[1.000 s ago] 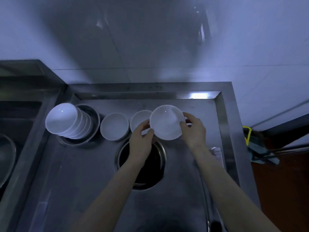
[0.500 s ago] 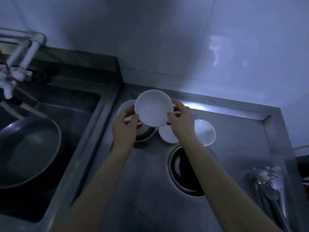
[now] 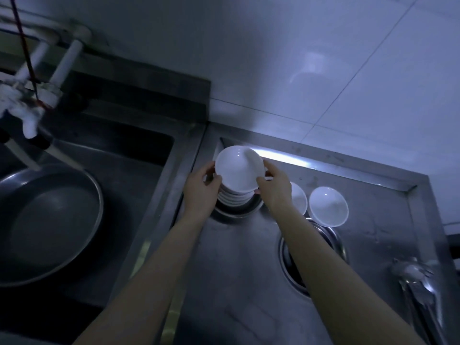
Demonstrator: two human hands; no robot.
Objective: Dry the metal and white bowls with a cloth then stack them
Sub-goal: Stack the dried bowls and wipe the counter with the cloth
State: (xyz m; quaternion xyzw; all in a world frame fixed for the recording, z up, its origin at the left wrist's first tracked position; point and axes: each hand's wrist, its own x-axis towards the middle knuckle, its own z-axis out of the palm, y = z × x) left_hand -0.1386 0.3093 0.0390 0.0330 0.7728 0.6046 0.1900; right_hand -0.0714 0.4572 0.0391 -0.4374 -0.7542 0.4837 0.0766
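- Two hands hold one white bowl (image 3: 238, 170) by its rim, right above the stack of white bowls (image 3: 232, 196), probably so it can settle squarely on top.
- Left of the stack, a large metal pan (image 3: 47, 225) sits in the sink (image 3: 139, 155), out of the way.
- At the stack's left side, the left hand (image 3: 201, 186) pinches the bowl's rim with thumb and fingers.
- The stack nests inside a metal bowl (image 3: 236, 211) on the table (image 3: 239, 282), which keeps it gathered.
- The right hand (image 3: 273, 186) pinches the opposite rim, steadying the tilt.
- Right of the stack, two single white bowls (image 3: 328, 205) wait, seemingly still to be stacked.
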